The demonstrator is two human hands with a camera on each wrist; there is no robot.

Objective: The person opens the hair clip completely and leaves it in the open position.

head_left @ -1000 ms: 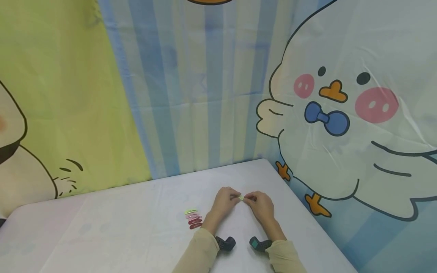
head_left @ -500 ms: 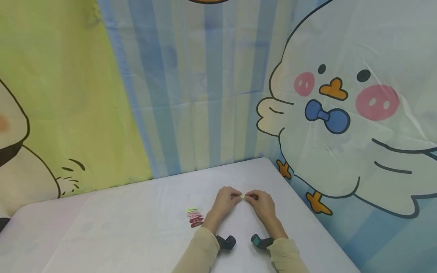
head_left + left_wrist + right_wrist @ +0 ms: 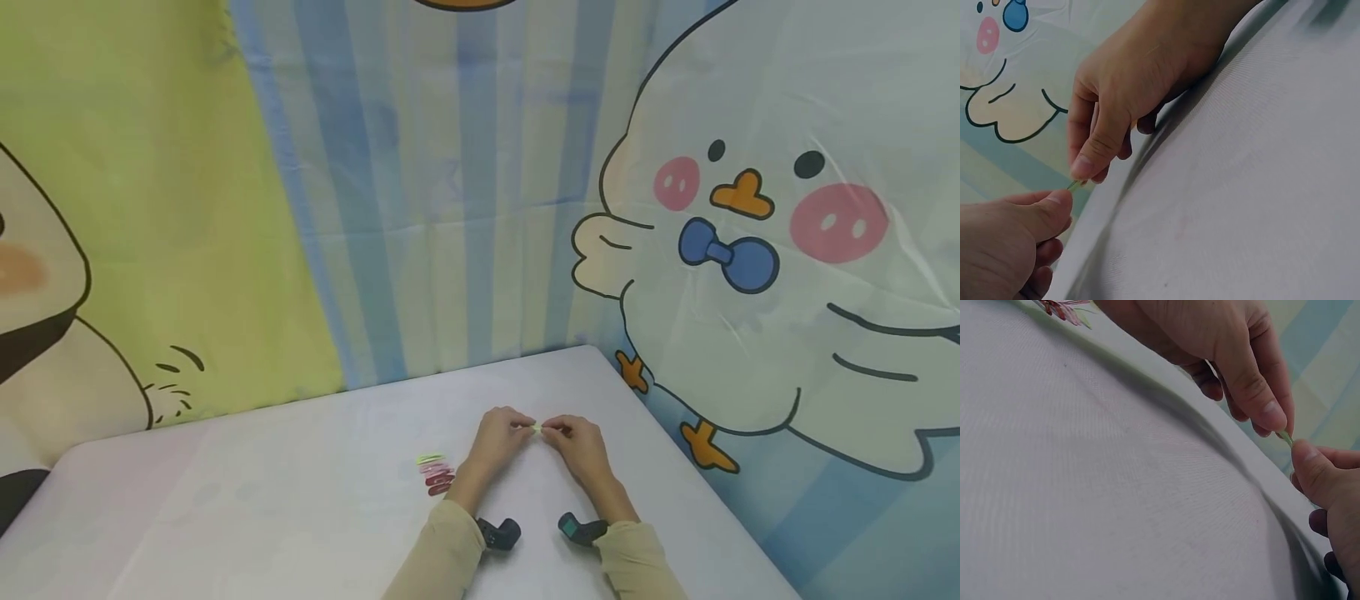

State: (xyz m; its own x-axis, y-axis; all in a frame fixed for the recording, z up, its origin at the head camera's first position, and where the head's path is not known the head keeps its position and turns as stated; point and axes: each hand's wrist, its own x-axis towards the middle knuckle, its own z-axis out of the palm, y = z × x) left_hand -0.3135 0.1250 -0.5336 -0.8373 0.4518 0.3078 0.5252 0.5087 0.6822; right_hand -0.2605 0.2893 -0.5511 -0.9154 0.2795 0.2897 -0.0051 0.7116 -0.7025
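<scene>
Both hands meet over the white table, each pinching one end of a small light-green hair clip [image 3: 537, 428]. The left hand [image 3: 497, 439] has it between thumb and forefinger, seen close in the left wrist view. From the other side the right hand [image 3: 1341, 487] pinches with thumb and forefinger too. Only a short green piece of the clip [image 3: 1285, 437] shows between the fingertips. A short column of hair clips lies beside the left forearm: a green clip [image 3: 431, 458] at the far end, then pink clips [image 3: 432, 470] and dark red clips [image 3: 441, 485].
The white-covered table [image 3: 262, 483] ends at a back edge against a striped curtain [image 3: 442, 250]. At right a cloth printed with a cartoon bird [image 3: 720, 333] runs along the table's side. Each wrist bears a dark camera mount [image 3: 501, 534].
The hands hold nearly the same pose, the clip still pinched between them. The whole head view has shifted slightly, so the table and clips sit a little farther right.
</scene>
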